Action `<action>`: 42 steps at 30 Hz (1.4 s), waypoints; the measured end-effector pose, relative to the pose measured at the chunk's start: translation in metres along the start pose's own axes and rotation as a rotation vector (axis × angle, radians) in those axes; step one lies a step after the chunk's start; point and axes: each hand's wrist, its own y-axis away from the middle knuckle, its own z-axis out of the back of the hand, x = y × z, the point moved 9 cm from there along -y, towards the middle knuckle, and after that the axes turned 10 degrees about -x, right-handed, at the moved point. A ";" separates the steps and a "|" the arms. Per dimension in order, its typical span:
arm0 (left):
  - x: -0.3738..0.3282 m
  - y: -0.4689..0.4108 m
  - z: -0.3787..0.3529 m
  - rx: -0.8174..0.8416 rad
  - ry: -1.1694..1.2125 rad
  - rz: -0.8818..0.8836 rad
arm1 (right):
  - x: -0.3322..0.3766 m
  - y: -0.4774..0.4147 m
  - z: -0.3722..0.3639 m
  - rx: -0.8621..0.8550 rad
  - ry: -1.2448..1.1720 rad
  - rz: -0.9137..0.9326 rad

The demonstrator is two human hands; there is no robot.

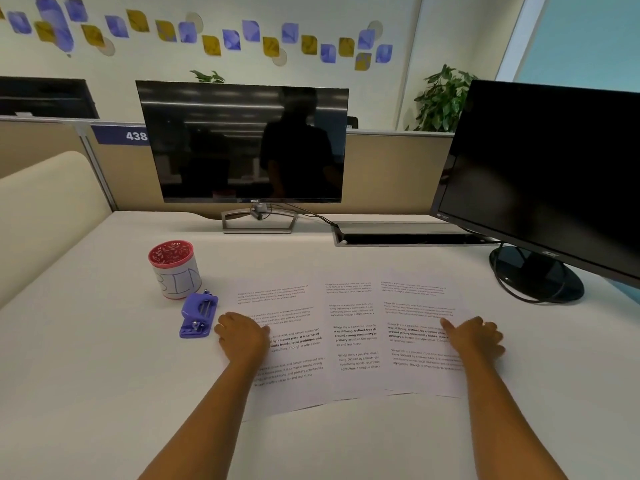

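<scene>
White paper fills the middle of the pale, matte desk [104, 393]. Three thin printed pages lie flat side by side with their long edges overlapping: the left sheet [298, 386], the middle sheet [353, 327] and the right sheet [419, 362], each carrying short blocks of black text.

The left hand [242, 336] rests knuckles-up on the outer edge of the left sheet. Its fingers are bent down to the page, and it is not possible to tell whether they pinch the edge or only press on it. The right hand [479, 336] lies across the outer edge of the right sheet, thumb stretched along the paper and fingers loosely bent, with nothing visibly held.

With one hand on each outer page, the step in hand looks like gathering the spread pages into one pile. The next move would call for light downward pressure and an inward slide of both outer sheets over the middle one. The edges would then need squaring, since such limp paper should glide on the smooth top but buckle if pushed from one corner.

Just left of the left hand sits a small purple plastic binding tool [198, 315] with metal pins, blocky and hinged. Behind it stands a round red perforated cup [175, 268] wrapped in white paper lettered BIN. A glossy dark flat monitor [242, 143] and a black monitor [547, 174] on a round base stand at the back.
</scene>
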 end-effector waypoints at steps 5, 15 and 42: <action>-0.001 -0.010 0.005 0.041 -0.227 0.000 | -0.021 -0.007 -0.001 0.106 0.041 -0.113; 0.014 -0.015 0.003 0.152 -0.063 0.218 | -0.015 -0.003 0.006 0.139 0.008 -0.051; 0.010 -0.025 0.048 0.014 0.609 0.060 | 0.075 0.039 0.072 0.358 -1.099 0.166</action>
